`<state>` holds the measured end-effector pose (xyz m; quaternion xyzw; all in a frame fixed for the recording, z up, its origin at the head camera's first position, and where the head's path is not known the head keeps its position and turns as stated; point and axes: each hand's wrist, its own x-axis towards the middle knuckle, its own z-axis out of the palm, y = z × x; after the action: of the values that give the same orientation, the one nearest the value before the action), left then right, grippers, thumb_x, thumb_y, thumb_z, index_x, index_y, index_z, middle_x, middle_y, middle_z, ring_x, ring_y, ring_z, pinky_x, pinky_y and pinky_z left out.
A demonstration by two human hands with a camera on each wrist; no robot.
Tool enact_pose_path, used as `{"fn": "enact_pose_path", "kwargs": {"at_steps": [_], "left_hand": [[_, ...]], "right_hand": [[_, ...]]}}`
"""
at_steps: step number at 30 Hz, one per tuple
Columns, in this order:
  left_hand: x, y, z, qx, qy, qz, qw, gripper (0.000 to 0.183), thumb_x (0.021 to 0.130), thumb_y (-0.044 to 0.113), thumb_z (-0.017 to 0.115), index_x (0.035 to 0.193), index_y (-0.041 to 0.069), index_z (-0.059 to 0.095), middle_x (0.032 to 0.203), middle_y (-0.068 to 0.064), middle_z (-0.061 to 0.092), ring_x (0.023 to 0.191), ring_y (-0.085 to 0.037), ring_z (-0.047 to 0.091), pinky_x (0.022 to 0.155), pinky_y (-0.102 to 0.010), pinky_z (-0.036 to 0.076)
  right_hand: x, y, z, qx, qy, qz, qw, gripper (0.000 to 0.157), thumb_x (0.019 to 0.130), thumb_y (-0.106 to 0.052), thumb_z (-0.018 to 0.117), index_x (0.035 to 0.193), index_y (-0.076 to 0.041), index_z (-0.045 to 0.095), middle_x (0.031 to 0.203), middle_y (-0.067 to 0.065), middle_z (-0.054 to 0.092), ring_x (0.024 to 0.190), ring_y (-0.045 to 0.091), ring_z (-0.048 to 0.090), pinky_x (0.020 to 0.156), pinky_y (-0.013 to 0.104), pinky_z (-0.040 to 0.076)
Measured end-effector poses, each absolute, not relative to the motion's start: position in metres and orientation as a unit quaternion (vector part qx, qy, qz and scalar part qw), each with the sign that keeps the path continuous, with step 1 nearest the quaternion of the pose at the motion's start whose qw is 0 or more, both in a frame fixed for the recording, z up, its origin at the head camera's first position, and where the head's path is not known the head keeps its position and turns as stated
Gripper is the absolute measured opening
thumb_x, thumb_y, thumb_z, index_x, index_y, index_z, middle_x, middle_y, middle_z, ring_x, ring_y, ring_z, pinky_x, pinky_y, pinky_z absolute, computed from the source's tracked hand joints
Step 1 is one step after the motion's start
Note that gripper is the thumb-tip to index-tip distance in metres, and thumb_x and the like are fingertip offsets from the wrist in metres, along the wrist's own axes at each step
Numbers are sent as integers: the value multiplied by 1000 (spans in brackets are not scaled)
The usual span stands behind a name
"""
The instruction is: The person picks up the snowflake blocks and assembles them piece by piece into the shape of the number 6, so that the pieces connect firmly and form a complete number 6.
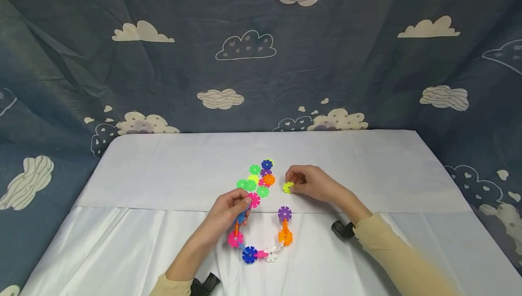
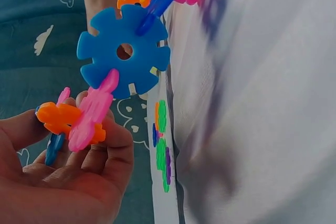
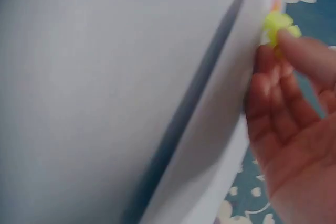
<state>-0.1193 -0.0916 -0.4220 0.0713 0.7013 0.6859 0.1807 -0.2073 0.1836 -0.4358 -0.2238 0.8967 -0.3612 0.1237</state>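
My left hand [image 1: 228, 207] grips one end of a curved chain of interlocking notched plastic discs. A pink disc [image 1: 254, 200] and a blue disc [image 2: 124, 51] are at that end, with an orange disc [image 2: 60, 118] against the fingers. The chain bends through a dark blue disc [image 1: 249, 255], a white disc [image 1: 272, 254] and an orange disc [image 1: 285, 237] to a purple disc [image 1: 284, 213] at its other end. To the right, my right hand [image 1: 316, 183] pinches a single yellow disc [image 3: 280, 27] between thumb and fingertips, apart from the chain.
Beyond the left hand lies a loose group of discs, with several green discs [image 1: 250, 185], an orange disc [image 1: 268, 179] and a blue disc [image 1: 267, 164]. A white cloth [image 1: 142, 169] covers the table. Behind hangs a dark cloud-patterned curtain [image 1: 183, 74].
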Motion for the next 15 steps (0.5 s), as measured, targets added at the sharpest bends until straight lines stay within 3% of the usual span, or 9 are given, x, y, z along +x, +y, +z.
{"fn": "enact_pose_path", "kwargs": {"at_steps": [7, 15], "left_hand": [[-117, -92, -420, 88, 699, 690, 167, 21, 101, 17, 55, 101, -3, 59, 80, -16, 56, 64, -20, 51, 62, -28, 48], [-113, -90, -414, 125, 698, 689, 148, 17, 101, 17, 55, 102, 0, 61, 86, -22, 60, 65, -19, 53, 64, -30, 48]], "right_hand": [[-172, 168, -418, -159, 885, -433, 71, 23, 89, -7, 73, 111, -11, 70, 98, -3, 67, 86, 16, 61, 81, 28, 54], [-129, 149, -392, -128, 815, -557, 94, 15, 95, -6, 64, 109, -1, 63, 91, 10, 64, 84, 34, 64, 77, 32, 56]]}}
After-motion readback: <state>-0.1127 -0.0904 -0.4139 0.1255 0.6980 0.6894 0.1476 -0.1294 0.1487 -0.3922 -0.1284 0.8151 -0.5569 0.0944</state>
